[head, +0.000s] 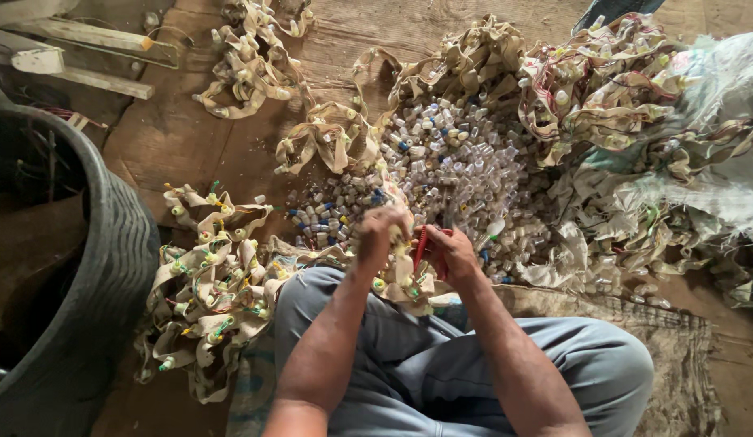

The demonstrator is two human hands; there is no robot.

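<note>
Betw. hands (pixel 417 247): strip (pixel 400 275) w/ caps

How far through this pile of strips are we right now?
Looks done: a heap of small loose plastic vials lies on the floor ahead. In hand: the left hand holds a beige strip, and the right hand holds a red-handled tool against it. Left: strips with pieces still attached, piled by the left knee and at right.
</note>
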